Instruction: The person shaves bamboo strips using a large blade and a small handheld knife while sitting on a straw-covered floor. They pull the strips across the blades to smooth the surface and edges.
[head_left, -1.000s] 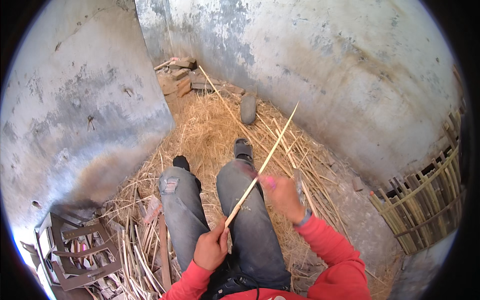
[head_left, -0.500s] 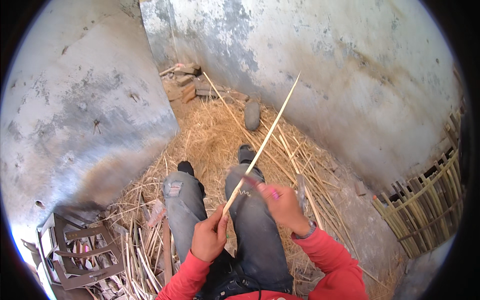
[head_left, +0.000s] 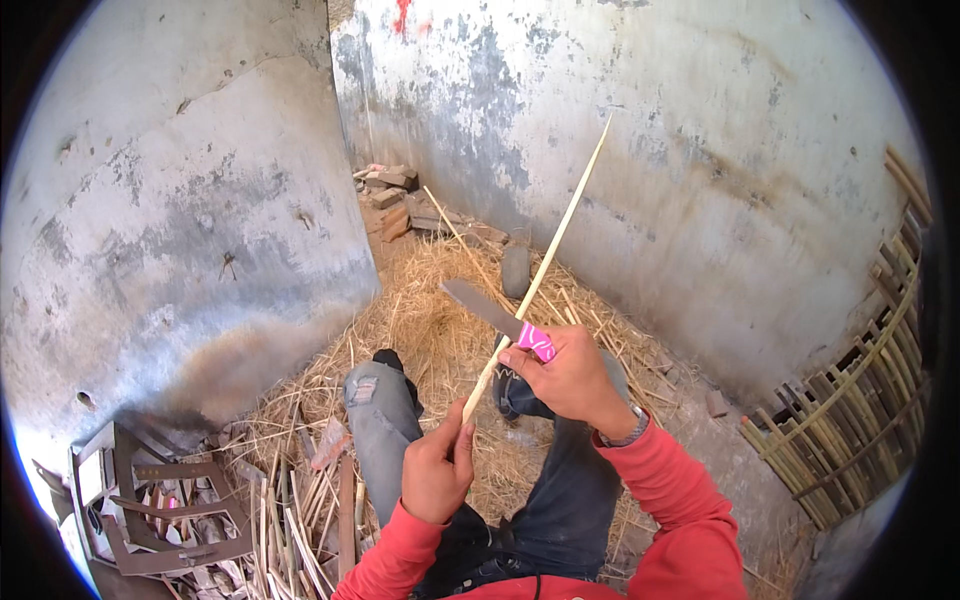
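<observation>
My left hand grips the lower end of a long pale bamboo strip that slants up and to the right toward the far wall. My right hand is closed on the pink handle of a knife, whose grey blade points up-left and lies against the strip just above my left hand. Both hands hover over my lap; my legs in grey jeans stretch out over the straw. Red sleeves cover both forearms.
Dry straw and split bamboo slivers litter the floor. Stained concrete walls close in at left and behind. Bricks are piled in the far corner, a woven bamboo panel leans at right, and a metal frame lies at lower left.
The strip's tip has swung up toward the far wall. My right hand has drawn closer to my left, and the knife blade is now in plain view against the strip.
</observation>
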The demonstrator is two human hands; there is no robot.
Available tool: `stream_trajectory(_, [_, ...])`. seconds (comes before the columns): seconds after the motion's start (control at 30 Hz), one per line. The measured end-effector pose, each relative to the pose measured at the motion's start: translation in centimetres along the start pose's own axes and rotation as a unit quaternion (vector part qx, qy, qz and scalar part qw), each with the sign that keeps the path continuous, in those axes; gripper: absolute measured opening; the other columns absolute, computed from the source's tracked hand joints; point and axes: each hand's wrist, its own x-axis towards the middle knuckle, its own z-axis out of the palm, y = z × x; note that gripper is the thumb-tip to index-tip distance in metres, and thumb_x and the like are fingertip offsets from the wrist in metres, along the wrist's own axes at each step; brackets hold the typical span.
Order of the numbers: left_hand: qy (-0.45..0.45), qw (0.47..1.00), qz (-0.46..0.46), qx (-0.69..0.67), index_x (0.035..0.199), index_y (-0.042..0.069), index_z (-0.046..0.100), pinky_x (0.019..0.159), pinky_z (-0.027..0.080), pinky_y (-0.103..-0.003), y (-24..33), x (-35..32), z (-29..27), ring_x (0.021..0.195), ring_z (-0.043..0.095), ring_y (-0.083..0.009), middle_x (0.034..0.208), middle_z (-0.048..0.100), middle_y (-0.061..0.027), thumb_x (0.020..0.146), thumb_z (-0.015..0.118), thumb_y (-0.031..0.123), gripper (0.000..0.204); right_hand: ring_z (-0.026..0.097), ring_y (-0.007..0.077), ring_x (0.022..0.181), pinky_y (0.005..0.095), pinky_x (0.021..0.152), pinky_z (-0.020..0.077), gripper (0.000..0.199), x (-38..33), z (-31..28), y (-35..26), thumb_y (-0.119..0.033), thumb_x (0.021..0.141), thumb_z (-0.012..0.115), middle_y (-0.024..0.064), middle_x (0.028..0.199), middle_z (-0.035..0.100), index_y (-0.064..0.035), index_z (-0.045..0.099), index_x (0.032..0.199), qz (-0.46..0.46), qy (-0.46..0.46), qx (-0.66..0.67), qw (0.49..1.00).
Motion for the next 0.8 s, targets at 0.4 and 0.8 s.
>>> stream_trajectory(0.4, [0.044, 0.999, 0.03, 0.007, 0.131, -0.002, 0.065, 0.058, 0.048, -0.031, 0.9, 6.6, 1.6, 0.059, 0.058, -0.0192, 0.073, 0.063, -0.0188, 0.099, 0.064, 0.006, 0.033, 0.061, 0.0385, 0.057, 0.0449, 0.055, 0.0467, 0.023, 5.7, -3.4, -3.0, -0.024, 0.085, 0.074, 0.0192, 0.063, 0.061, -0.0014, 0.069, 0.085, -0.089, -0.017, -0.134, 0.987])
stream_trajectory(0.8, [-0.003, 0.991, -0.083, -0.104, 0.133, -0.003, 0.062, 0.053, 0.036, -0.024, -0.5, 9.3, 0.2, 0.052, 0.044, -0.0082, 0.064, 0.053, 0.0018, 0.107, 0.055, 0.018, 0.034, 0.047, 0.0145, 0.051, 0.0334, 0.051, 0.0401, 0.017, 4.6, -5.8, 0.3, -0.018, 0.088, 0.077, 0.0067, 0.058, 0.055, -0.0025, 0.07, 0.083, -0.123, -0.053, -0.046, 0.99])
